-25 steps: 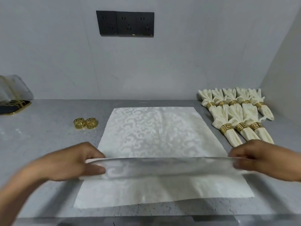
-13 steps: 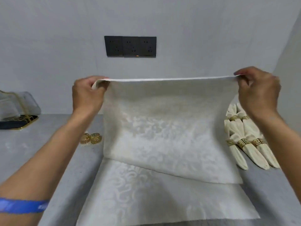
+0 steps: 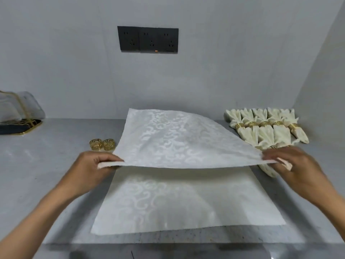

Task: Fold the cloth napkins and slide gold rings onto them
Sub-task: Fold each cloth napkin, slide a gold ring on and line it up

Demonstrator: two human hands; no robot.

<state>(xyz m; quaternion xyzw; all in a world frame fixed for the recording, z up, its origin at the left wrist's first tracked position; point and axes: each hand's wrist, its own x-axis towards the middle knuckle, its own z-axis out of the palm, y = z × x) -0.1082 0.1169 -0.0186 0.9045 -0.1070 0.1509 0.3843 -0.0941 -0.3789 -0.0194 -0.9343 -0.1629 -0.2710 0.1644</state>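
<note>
Lowered from chest height, both hands now hold the raised edge just above the counter. Left hand (image 3: 89,167) and right hand (image 3: 291,165) each pinch a corner of the white damask-patterned cloth napkin (image 3: 177,143), folded over its lower half on the grey speckled counter (image 3: 46,165). Two gold openwork rings (image 3: 102,144) sit just left; finished cream ringed napkins (image 3: 265,128) lie right.

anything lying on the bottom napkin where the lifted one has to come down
Nothing visible does. The lifted napkin, gripped at its near corners by the left hand and right hand, hangs over the flat napkin, whose visible surface is bare. The gold rings sit off to its left.
</note>
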